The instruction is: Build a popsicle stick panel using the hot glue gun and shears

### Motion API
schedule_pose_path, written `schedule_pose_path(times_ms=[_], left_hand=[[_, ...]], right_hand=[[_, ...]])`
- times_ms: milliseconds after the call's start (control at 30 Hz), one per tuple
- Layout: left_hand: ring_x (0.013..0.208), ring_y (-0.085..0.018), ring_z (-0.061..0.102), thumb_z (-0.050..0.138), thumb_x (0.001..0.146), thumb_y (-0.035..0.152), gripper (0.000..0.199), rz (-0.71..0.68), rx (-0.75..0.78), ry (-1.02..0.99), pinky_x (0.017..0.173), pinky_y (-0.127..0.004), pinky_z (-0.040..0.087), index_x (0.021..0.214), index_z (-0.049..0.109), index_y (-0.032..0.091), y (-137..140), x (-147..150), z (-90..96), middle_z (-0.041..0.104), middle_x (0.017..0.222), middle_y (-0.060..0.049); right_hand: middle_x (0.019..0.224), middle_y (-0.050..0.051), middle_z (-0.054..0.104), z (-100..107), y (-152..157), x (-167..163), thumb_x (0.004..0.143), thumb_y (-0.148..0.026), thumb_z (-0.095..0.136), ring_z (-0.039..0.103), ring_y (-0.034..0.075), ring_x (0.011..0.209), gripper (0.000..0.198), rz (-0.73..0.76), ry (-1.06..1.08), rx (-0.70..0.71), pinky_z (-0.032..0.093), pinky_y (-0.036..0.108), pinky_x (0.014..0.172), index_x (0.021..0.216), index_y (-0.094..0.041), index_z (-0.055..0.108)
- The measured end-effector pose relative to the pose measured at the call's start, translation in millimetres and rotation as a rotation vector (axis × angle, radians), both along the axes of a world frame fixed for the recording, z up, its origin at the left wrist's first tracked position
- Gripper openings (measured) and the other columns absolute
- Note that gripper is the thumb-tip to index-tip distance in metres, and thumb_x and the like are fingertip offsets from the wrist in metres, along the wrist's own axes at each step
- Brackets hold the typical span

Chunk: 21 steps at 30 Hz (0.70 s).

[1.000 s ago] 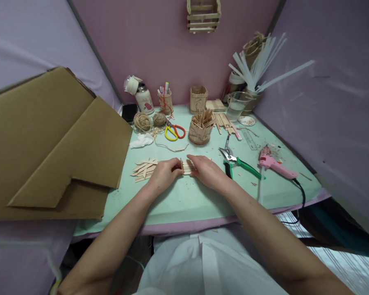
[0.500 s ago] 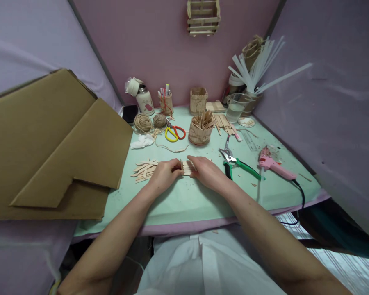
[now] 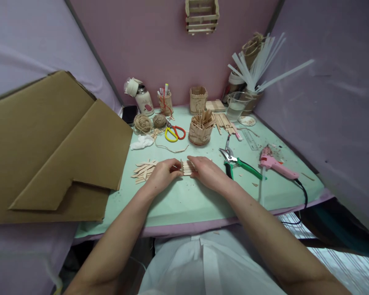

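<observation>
Between my hands a small panel of wooden craft sticks [image 3: 188, 168] lies flat on the table, its sticks side by side. My left hand [image 3: 164, 174] is closed, thumb and fingers pinching a thin craft stick [image 3: 181, 164] that stands at the panel's left end. My right hand [image 3: 209, 172] grips the panel's right part with thumb and fingers and hides most of that end. Left of my left hand lies a loose pile of cut craft sticks [image 3: 143, 170].
Green-handled pruning shears [image 3: 244, 167] and a pink glue gun [image 3: 276, 164] lie to the right. Behind stand a stick-filled holder [image 3: 199, 133], scissors [image 3: 175, 133], twine balls [image 3: 143, 123] and a water cup [image 3: 235, 108]. Folded cardboard [image 3: 80, 143] covers the left side.
Both hands keep nearly the same place and grip. The view has shifted very slightly; nothing else has visibly moved.
</observation>
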<state>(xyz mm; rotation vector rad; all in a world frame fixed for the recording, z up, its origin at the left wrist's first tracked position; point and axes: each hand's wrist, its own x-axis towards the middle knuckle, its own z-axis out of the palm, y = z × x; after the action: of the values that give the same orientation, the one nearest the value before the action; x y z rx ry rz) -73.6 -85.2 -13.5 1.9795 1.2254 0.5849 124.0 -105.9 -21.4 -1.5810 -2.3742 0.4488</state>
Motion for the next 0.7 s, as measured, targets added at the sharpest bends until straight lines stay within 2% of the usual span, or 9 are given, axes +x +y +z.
schedule_pose_path(times_ms=[167, 433, 700], left_hand=[[0.077, -0.016, 0.063, 0.062, 0.075, 0.02, 0.014, -0.043, -0.018, 0.06, 0.071, -0.027, 0.046, 0.089, 0.065, 0.02, 3.7, -4.0, -0.1, 0.07, 0.082, 0.0], [0.074, -0.016, 0.064, 0.06, 0.076, 0.018, 0.01, -0.063, -0.018, 0.077, 0.07, -0.026, 0.045, 0.085, 0.064, 0.02, 1.9, 0.3, 1.4, 0.071, 0.078, 0.001], [0.073, -0.016, 0.061, 0.061, 0.078, 0.024, 0.01, -0.087, -0.006, 0.06, 0.068, -0.026, 0.044, 0.087, 0.064, 0.021, 2.2, 0.0, -1.8, 0.069, 0.078, 0.001]], right_hand=[[0.126, 0.017, 0.063, -0.8, -0.4, 1.0, 0.085, -0.014, 0.065, 0.056, 0.029, 0.117, 0.053, 0.009, 0.004, 0.002, 0.039, 0.038, 0.096, 0.134, -0.013, 0.047], [0.122, 0.017, 0.064, -0.6, -0.7, 0.5, 0.083, -0.015, 0.068, 0.057, 0.029, 0.115, 0.049, 0.01, 0.015, 0.014, 0.04, 0.038, 0.095, 0.13, -0.014, 0.051], [0.12, 0.017, 0.065, -1.5, 0.0, 1.1, 0.083, -0.012, 0.066, 0.058, 0.029, 0.114, 0.047, 0.024, 0.021, 0.029, 0.04, 0.038, 0.093, 0.128, -0.014, 0.052]])
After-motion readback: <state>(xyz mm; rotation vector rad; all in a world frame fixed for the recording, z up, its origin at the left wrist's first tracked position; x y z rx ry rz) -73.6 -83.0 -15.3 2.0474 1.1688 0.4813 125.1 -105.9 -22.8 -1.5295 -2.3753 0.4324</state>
